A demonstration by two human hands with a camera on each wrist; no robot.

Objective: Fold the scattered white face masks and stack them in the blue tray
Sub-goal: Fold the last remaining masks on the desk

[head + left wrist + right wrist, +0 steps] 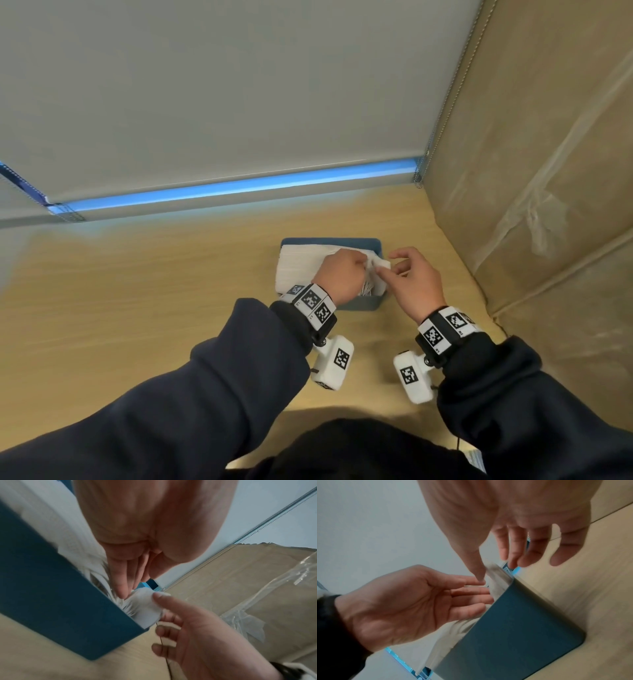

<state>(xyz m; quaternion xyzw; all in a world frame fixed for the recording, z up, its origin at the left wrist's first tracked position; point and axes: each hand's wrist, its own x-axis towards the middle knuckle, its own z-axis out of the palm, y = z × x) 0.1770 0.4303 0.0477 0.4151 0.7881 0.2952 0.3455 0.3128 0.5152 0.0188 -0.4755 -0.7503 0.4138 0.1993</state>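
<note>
The blue tray (368, 303) sits on the wooden table and holds a tall stack of folded white masks (301, 267). My left hand (361, 269) lies over the stack's right end, its straight fingers (471, 588) touching the mask edges (102, 582). My right hand (381, 270) is at the tray's right side. Its thumb (159, 595) and fingers pinch the raised end of the top mask (145, 605), also seen blurred in the right wrist view (498, 577). The tray wall (60, 601) hides the lower layers of the stack.
A large cardboard box (531, 171) wrapped in clear tape stands close on the right. A grey roller blind (205, 85) with a bead chain hangs behind the table. Bare wooden tabletop (137, 291) stretches to the left of the tray.
</note>
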